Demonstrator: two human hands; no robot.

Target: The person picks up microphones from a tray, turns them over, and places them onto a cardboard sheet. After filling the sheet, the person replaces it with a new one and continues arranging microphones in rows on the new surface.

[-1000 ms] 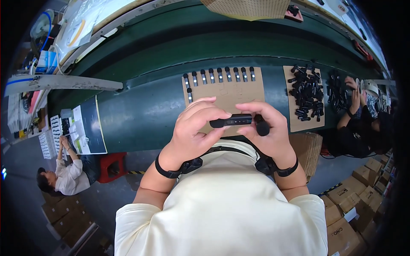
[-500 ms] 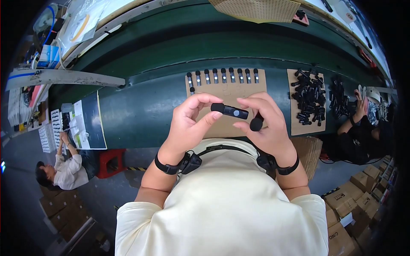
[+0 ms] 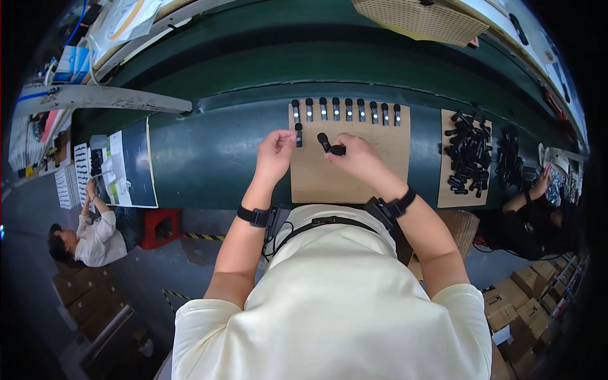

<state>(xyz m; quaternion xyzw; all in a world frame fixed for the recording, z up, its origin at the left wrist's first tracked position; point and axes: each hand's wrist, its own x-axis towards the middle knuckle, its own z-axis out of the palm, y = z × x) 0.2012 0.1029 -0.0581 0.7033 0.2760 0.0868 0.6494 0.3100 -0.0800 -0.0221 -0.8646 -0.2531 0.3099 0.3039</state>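
Observation:
My right hand point(image 3: 352, 154) is closed on two small black clip-on microphones with foam heads. One microphone point(image 3: 323, 142) tilts up and to the left out of the fingertips; the other microphone point(image 3: 337, 151) lies crosswise under them. My left hand point(image 3: 277, 151) has its thumb and fingers drawn together beside a standing-alone microphone point(image 3: 299, 135) at the left edge of a brown cardboard sheet point(image 3: 354, 180). Whether its fingertips touch that microphone or hold anything is unclear. Along the sheet's far edge runs a row of several microphones point(image 3: 349, 109), each with a bright round spot.
To the right, another cardboard sheet point(image 3: 448, 197) bears a heap of black microphones point(image 3: 467, 152), with a further heap point(image 3: 508, 158) beyond. One co-worker point(image 3: 95, 237) sits at left near a red stool point(image 3: 159, 228), another point(image 3: 538, 209) at right. A metal post point(image 3: 114, 99) juts in at left.
Both hands have moved away from my body and down to the sheet, and apart. The microphone my left hand pinched is now with the other in my right hand. The view has shifted slightly.

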